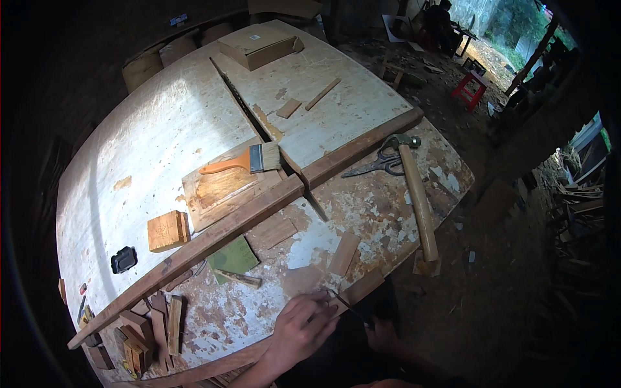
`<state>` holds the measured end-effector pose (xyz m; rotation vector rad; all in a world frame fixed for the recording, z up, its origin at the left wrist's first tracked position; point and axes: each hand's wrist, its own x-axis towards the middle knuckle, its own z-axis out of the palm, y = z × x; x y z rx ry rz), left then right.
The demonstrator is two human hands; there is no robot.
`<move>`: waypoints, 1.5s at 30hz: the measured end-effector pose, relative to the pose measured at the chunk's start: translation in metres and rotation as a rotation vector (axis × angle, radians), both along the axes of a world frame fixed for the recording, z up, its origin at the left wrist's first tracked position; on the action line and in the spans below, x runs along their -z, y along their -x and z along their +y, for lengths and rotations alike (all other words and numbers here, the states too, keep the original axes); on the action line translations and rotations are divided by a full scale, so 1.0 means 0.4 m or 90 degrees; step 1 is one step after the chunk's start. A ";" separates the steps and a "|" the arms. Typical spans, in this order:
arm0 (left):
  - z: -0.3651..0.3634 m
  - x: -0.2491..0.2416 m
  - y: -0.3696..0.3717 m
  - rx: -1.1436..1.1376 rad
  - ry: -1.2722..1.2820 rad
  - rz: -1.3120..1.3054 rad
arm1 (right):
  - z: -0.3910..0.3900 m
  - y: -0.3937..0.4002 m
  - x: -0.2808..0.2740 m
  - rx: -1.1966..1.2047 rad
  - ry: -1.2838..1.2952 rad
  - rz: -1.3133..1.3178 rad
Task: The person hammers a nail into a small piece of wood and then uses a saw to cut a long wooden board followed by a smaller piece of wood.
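Observation:
At the table's front edge, my left hand (301, 328) has its fingers curled together; what they pinch, if anything, is hidden. A thin dark rod-like tool (350, 307) slants from beside those fingertips down to my right hand (382, 335). That hand lies in shadow, closed around the tool's lower end. The tool's exact kind does not show. Just beyond my left hand, a flat wooden piece (344, 253) lies on the worn tabletop (259, 307). A claw-less hammer (419, 204) and dark scissors (381, 163) lie farther right.
A wooden rail (246, 234) crosses the table. Behind it are a paintbrush (233, 161) on a board, a wood block (165, 231), a black tray (124, 260) and a cardboard box (260, 46). Wood offcuts (155, 330) pile at left. A person (442, 26) sits far back, near a red stool (470, 90).

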<state>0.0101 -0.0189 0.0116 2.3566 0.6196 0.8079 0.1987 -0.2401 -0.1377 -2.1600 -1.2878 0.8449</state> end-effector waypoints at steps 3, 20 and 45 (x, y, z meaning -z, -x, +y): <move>0.005 0.001 -0.001 0.000 -0.018 0.001 | -0.021 0.004 0.023 0.024 0.007 0.005; -0.005 -0.006 -0.004 -0.073 0.017 0.010 | 0.007 0.038 0.071 0.038 -0.122 0.032; -0.016 -0.004 -0.005 -0.074 -0.015 0.042 | 0.041 0.022 0.094 0.009 -0.198 0.049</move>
